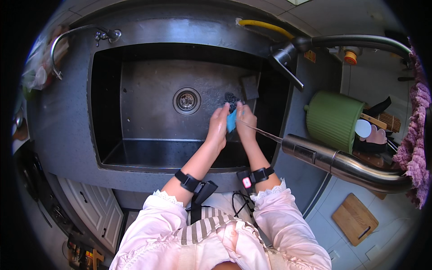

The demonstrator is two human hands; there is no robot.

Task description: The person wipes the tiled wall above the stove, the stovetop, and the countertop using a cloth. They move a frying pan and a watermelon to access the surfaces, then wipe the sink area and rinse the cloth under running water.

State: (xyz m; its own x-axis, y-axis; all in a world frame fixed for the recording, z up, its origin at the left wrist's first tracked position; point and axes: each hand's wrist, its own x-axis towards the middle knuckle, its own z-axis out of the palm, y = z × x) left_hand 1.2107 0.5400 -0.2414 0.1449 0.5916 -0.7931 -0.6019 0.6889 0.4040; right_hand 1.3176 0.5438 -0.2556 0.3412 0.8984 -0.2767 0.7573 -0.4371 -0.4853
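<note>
Over the right part of a stainless steel sink (152, 101), my left hand (217, 126) and my right hand (246, 122) face each other, thumbs up. Between them they hold a small light-blue cloth or sponge (231, 121). Just past my fingertips shows a dark, speckled scrap (231, 97); whether it is part of the held thing or lies on the sink floor I cannot tell. From the pull-out tap spout (297, 145), a thin water stream (258, 129) runs to my right hand. My fingers partly hide what they grip.
A drain strainer (186, 101) sits mid-sink, and a grey rectangular pad (250, 87) lies by its right wall. A small gooseneck faucet (65, 32) stands back left. On the right are a black tap lever (287, 64), a green ribbed utensil holder (334, 121) and a wooden cutting board (355, 219).
</note>
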